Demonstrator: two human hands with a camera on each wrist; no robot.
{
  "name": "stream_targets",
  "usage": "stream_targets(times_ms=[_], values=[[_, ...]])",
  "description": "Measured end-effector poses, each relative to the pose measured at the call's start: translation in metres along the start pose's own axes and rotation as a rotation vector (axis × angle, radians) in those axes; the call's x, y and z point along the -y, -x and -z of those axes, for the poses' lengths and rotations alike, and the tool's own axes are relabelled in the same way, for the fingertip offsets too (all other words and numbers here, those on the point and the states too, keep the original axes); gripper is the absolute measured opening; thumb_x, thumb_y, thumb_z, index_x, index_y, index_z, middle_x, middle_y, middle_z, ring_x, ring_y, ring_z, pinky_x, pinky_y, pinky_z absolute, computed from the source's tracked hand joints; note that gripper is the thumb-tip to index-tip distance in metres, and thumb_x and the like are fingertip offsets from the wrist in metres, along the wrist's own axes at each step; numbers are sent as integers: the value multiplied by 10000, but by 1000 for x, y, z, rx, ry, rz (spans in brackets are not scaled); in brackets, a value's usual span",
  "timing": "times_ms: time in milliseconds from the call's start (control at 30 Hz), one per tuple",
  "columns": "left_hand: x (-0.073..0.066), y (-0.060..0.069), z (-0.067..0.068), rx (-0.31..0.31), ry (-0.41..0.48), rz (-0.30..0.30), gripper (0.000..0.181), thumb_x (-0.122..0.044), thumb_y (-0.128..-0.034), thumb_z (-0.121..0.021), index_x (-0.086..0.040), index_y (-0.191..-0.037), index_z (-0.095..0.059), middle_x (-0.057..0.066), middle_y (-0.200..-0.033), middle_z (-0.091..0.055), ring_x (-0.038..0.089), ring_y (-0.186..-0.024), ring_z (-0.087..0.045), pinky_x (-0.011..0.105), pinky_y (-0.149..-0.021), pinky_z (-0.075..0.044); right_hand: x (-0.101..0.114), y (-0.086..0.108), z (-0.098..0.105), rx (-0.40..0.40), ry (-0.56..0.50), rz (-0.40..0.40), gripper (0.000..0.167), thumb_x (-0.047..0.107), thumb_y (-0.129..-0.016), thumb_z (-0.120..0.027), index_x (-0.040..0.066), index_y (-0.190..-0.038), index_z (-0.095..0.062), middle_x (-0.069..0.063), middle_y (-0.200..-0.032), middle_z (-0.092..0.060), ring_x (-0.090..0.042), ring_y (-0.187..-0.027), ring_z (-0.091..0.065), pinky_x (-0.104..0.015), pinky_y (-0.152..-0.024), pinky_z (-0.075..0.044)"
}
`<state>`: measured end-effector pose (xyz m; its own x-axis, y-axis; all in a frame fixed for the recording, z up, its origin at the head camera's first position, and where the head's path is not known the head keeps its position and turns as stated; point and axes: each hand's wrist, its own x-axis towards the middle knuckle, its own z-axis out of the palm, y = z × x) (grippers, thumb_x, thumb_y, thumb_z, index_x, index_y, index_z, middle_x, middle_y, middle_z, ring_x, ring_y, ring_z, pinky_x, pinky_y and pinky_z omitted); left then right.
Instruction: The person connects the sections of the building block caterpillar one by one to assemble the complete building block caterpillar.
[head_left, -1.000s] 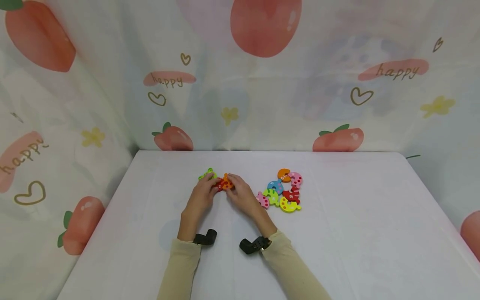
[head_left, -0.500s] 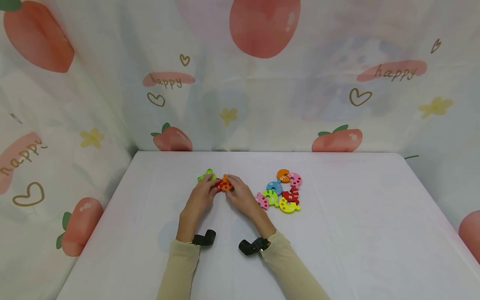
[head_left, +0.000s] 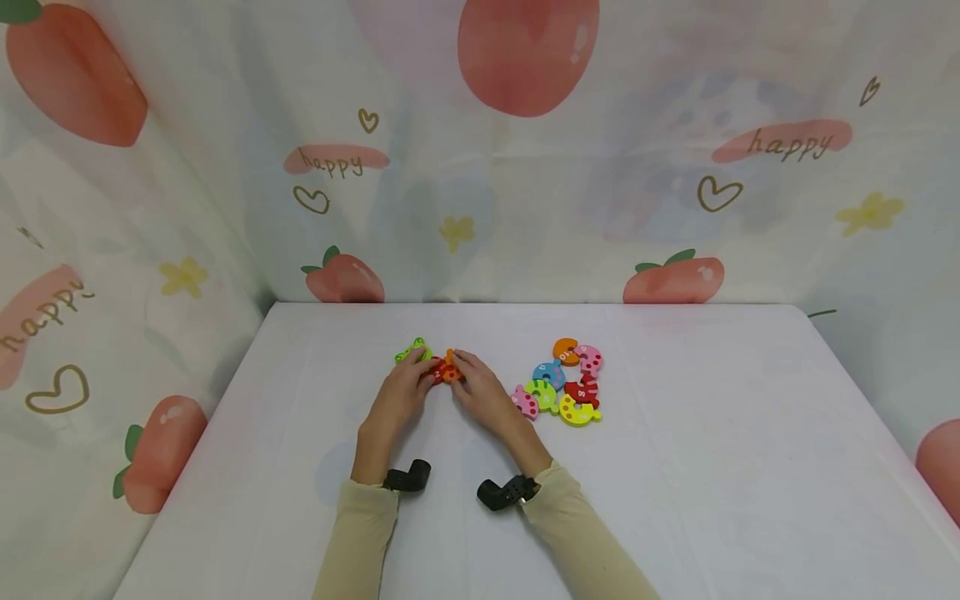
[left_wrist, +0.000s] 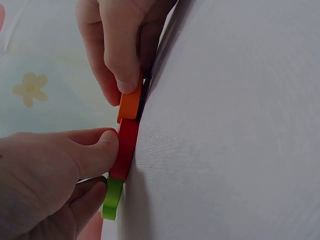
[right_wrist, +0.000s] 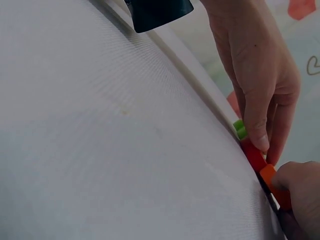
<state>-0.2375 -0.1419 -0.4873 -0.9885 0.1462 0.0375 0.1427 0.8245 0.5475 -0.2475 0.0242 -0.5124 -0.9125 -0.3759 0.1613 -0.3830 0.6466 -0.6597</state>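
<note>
In the head view, my left hand (head_left: pixel 401 393) pinches a red wooden puzzle piece (head_left: pixel 437 372) marked with a white number. Beside it, my right hand (head_left: pixel 486 393) pinches a spotted orange piece (head_left: pixel 451 369), partly covered by the fingers. A green piece (head_left: pixel 410 348) lies at the red one's far left end, partly behind the left hand. The left wrist view shows the orange piece (left_wrist: pixel 130 106), red piece (left_wrist: pixel 127 150) and green piece (left_wrist: pixel 113 200) touching in a row, flat on the table. My left thumb lies against the red piece's near edge.
Right of my hands, several curved numbered pieces form a chain on the white table (head_left: pixel 712 467): pink (head_left: pixel 525 402), green (head_left: pixel 542 393), blue (head_left: pixel 550 375), orange (head_left: pixel 566 352), red (head_left: pixel 582 390) and yellow (head_left: pixel 577 411) among them. A printed curtain (head_left: pixel 540 208) stands behind the table.
Both hands stay in nearly the same place. My right fingers cover slightly more of the orange piece than before.
</note>
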Motion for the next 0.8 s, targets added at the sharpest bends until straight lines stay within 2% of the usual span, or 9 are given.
stream_targets(times_ms=[233, 433, 567, 667, 800], values=[[0, 1, 0, -3, 12, 1, 361, -124, -965, -580, -74, -1323, -600, 122, -1502, -443, 335, -1398, -416, 489, -1136, -367, -2, 2, 1, -7, 97, 34, 479, 181, -962, -598, 2, -1395, -496, -127, -1480, -467, -293, -1376, -440, -406, -1125, -397], [-2, 1, 2, 20, -6, 5, 371, -126, -971, -575, -69, -1337, -585, 123, -1512, -426, 323, -1416, -392, 480, -1147, -354, -2, 1, 3, -3, 85, 41, 475, 171, -959, -601, -5, -1388, -502, -137, -1473, -472, -307, -1369, -444, -414, -1123, -399], [-4, 0, 4, 41, -29, -5, 379, -133, -981, -560, -63, -1354, -563, 123, -1521, -407, 315, -1431, -370, 477, -1155, -342, -1, -4, 13, 73, 66, 36, 475, 160, -954, -603, -10, -1386, -503, -154, -1474, -470, -326, -1373, -437, -438, -1137, -381], [-6, 0, 4, 41, -52, -14, 369, -135, -987, -549, -55, -1348, -563, 132, -1524, -400, 314, -1432, -367, 474, -1159, -338, -3, -6, 29, 157, 65, 34, 495, 174, -952, -604, 18, -1406, -485, -153, -1488, -456, -326, -1392, -412, -454, -1157, -351], [-11, 2, 3, 73, -97, 10, 384, -182, -999, -533, -47, -1358, -542, 146, -1545, -365, 304, -1449, -343, 465, -1169, -319, -10, 5, 56, 262, 109, 62, 536, 231, -957, -596, 61, -1443, -447, -137, -1520, -417, -313, -1431, -358, -467, -1181, -308]])
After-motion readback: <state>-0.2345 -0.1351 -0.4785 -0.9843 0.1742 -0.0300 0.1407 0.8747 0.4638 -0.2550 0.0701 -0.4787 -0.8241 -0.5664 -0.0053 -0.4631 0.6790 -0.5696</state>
